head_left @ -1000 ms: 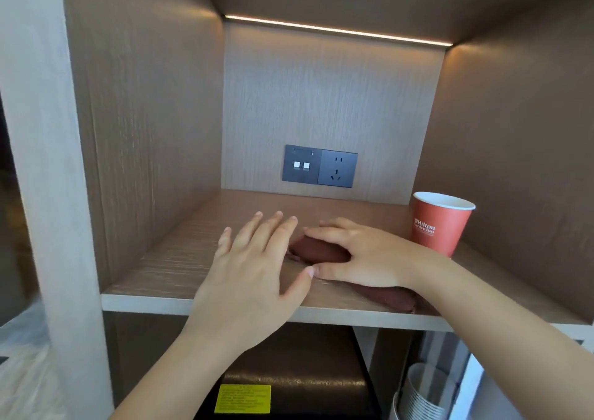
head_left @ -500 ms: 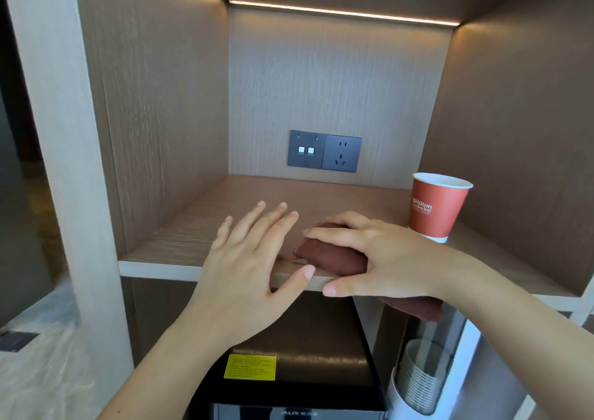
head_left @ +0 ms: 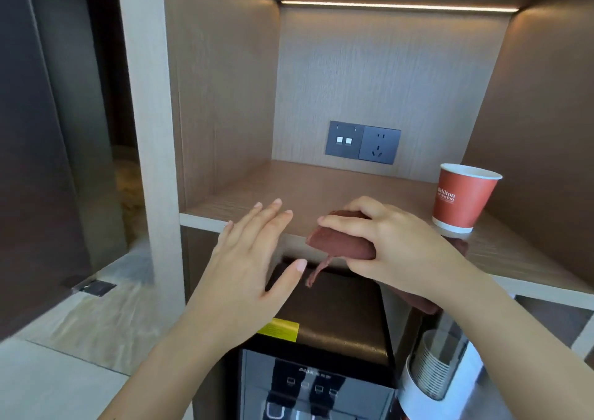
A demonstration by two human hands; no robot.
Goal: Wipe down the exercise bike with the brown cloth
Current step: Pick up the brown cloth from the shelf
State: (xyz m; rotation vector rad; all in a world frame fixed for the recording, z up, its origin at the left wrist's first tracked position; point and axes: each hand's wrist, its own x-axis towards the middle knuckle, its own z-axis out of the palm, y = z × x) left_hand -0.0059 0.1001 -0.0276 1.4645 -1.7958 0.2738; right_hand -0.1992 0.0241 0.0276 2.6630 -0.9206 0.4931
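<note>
The folded brown cloth [head_left: 340,244] is lifted just off the front edge of the wooden shelf [head_left: 244,204], and my right hand [head_left: 395,243] is closed around it, thumb on its near side. A loose strip of the cloth hangs down, and another part shows under my right wrist. My left hand [head_left: 254,259] hovers flat and open just left of the cloth, fingers spread, holding nothing. The exercise bike is not in view.
An orange paper cup [head_left: 459,198] stands on the shelf right of my right hand. A grey socket and switch plate [head_left: 363,141] is on the back wall. Below the shelf are a dark water dispenser [head_left: 321,349] and a stack of cups [head_left: 434,371].
My right hand has drawn the cloth back off the shelf and lifted it past the front edge. My left hand has come back with it, and my view has pulled away from the shelf.
</note>
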